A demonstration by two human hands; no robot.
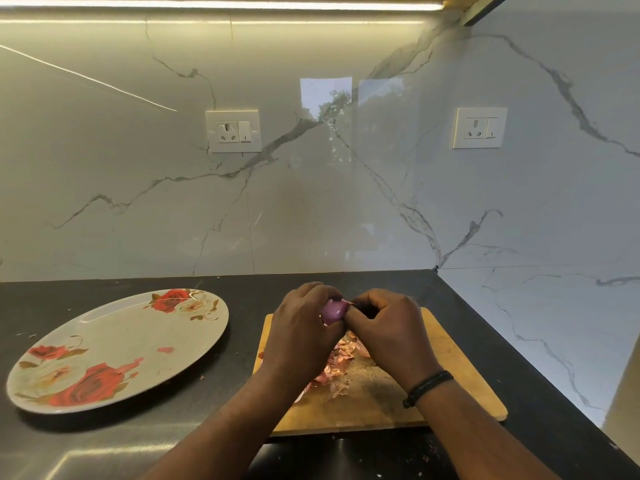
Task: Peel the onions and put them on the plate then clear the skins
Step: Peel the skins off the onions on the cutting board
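Dark countertop (214, 403) under marble wall. My left hand (301, 337) grips a purple onion (333, 310), mostly hidden, above the wooden board (457, 382); my right hand (388, 327) pinches its tip. Skins (337, 367) lie beneath. Floral plate (114, 344) sits left.
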